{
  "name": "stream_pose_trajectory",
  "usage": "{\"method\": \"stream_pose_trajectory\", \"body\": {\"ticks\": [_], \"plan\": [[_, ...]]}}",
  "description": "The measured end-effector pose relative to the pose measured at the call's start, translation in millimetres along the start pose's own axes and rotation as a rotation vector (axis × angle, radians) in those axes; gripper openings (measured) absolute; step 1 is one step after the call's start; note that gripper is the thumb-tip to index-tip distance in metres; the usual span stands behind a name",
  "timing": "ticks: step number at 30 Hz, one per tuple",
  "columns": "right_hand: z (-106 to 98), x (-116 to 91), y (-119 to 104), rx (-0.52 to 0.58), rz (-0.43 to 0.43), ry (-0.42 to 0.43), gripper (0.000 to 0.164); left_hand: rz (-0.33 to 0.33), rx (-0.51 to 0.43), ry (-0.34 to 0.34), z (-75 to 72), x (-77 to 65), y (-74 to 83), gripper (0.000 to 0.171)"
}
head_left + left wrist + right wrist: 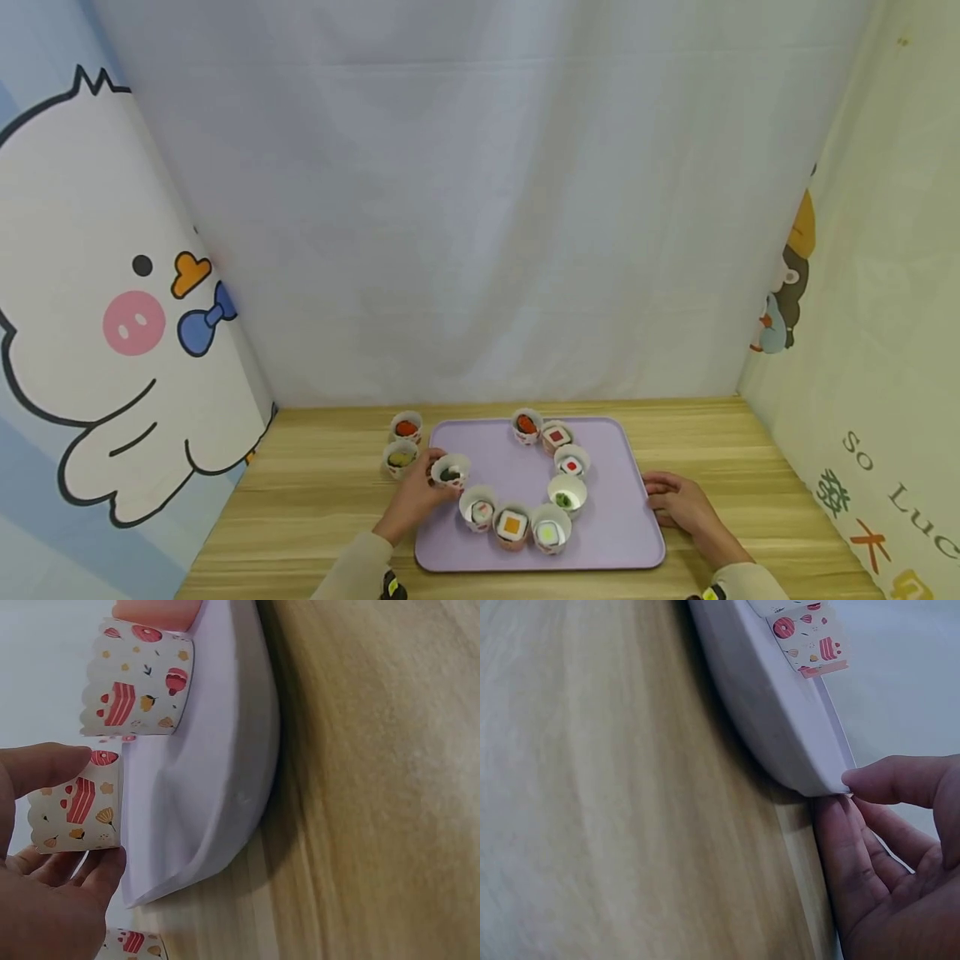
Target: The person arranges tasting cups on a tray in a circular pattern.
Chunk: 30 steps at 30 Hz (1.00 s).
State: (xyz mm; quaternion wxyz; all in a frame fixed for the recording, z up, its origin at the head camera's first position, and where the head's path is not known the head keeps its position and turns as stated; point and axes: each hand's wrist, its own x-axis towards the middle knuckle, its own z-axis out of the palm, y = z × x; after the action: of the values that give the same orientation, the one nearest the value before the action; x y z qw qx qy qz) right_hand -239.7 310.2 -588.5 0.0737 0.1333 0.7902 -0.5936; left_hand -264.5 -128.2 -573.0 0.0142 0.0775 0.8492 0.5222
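My left hand [417, 492] grips a patterned paper baking cup [455, 462] with a dark item inside, at the left side of a lilac tray [609, 500]. In the left wrist view the thumb lies on one side of this cup [91, 806] and the fingers on the other. On the tray, several more such cups form a curve, among them one with an orange square [512, 533] and one with green bits [567, 493]. My right hand [682, 504] pinches the tray's right rim [810, 776] between thumb and fingers.
Two cups stand on the wooden table [315, 500] left of the tray, one with a red-orange piece [407, 427], one with a yellowish piece [400, 458]. A white curtain [480, 208] hangs behind, with printed cloths at both sides.
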Motion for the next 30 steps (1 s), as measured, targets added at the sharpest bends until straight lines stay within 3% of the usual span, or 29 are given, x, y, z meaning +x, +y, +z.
{"method": "stream_pose_trajectory", "body": {"ticks": [10, 13, 18, 30], "plan": [[0.2, -1.2, -3.5, -0.010, 0.012, 0.004, 0.051, 0.141, 0.090, 0.001, 11.9, 3.3, -11.1, 0.055], [-0.2, -1.8, -4.3, -0.016, 0.003, -0.005, 0.051, 0.187, 0.069, -0.021, 13.9, 4.1, -13.0, 0.058], [-0.5, -1.4, -3.6, -0.013, 0.004, -0.006, 0.051, 0.193, 0.001, -0.070, 14.4, 2.8, -11.0, 0.065], [-0.2, -2.9, -2.7, -0.003, 0.011, 0.004, 0.055, 0.193, 0.060, -0.078, 16.0, 2.0, -10.1, 0.062]]}}
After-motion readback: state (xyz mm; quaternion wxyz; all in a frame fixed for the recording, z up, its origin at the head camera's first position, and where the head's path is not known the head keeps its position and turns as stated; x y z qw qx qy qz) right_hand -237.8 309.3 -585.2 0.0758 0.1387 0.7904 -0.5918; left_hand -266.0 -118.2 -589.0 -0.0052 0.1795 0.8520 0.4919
